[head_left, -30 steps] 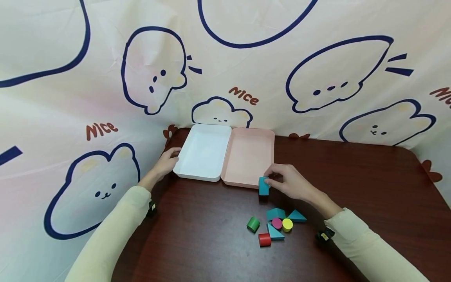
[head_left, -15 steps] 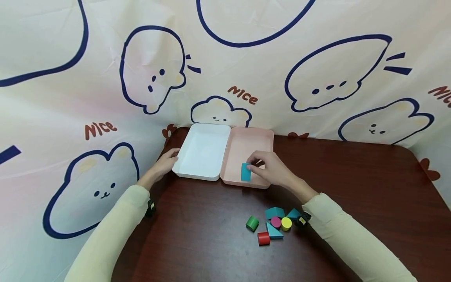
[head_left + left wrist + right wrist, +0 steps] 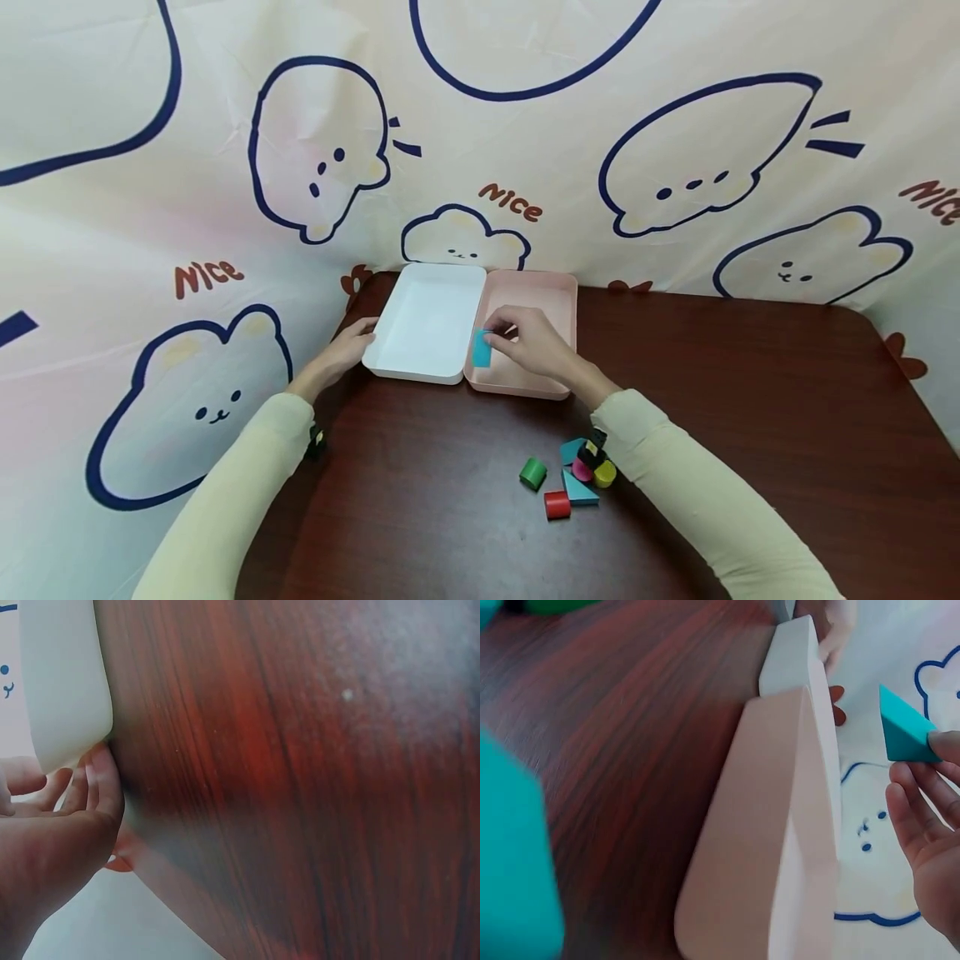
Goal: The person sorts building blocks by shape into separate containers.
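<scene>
We see blue block pinched in right hand, held over left part of pink tray; one second ago, at near right corner. Left hand touches left side of white tray; whether gripping, we cannot tell. We judge carry under way, release pending; green cylinder on bench.
</scene>
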A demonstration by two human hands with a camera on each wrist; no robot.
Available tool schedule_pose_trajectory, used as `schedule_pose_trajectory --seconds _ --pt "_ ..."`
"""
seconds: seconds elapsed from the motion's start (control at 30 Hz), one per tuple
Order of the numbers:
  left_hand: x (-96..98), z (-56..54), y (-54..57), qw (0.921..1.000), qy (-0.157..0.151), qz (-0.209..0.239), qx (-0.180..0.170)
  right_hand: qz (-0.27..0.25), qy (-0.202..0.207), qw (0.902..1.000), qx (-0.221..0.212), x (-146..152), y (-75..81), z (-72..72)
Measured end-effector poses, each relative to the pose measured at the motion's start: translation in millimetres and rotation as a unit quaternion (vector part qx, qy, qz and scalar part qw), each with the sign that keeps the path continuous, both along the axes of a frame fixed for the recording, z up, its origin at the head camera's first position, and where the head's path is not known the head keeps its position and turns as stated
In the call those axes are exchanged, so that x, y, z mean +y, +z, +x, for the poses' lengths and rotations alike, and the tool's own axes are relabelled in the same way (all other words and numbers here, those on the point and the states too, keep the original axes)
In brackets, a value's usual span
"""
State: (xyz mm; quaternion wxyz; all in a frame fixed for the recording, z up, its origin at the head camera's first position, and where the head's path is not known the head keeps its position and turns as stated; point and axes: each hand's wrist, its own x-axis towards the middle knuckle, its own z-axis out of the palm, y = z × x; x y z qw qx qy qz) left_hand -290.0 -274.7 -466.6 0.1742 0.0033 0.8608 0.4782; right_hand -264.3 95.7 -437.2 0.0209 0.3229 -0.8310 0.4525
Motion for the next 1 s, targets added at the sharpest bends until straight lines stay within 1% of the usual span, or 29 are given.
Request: schedule_pose_trajectory --seconds 0.2,0.43,0.7,0.9,1.0 --pt "-0.2 0.4 -1.0 1.0000 -0.001 0.007 -0.001 0.001 0.003 1.0000 -0.009 -30.6 -8.3 -4.7" --pt "-0.9 -0.4 -2.4 1.0000 0.006 0.005 -0.005 0.011 -0.006 0.9999 -0.006 -52.5 -16.2 -8.1" --pt "1.8 -1.8 -3.9 1.0000 -0.001 0.004 -0.005 0.027 -0.028 0.9991 -0.019 -58.3 -24.1 -12.7" --pt "1.4 -2.6 -4.3 0.9999 0.006 0.006 -0.007 0.032 -0.029 0.9985 -0.034 -58.5 -31.0 -12.7" --pt "0.8 -2.2 -4.1 0.9999 0.008 0.007 -0.008 0.032 -0.029 0.9985 -0.033 -59.6 -33.0 -12.6"
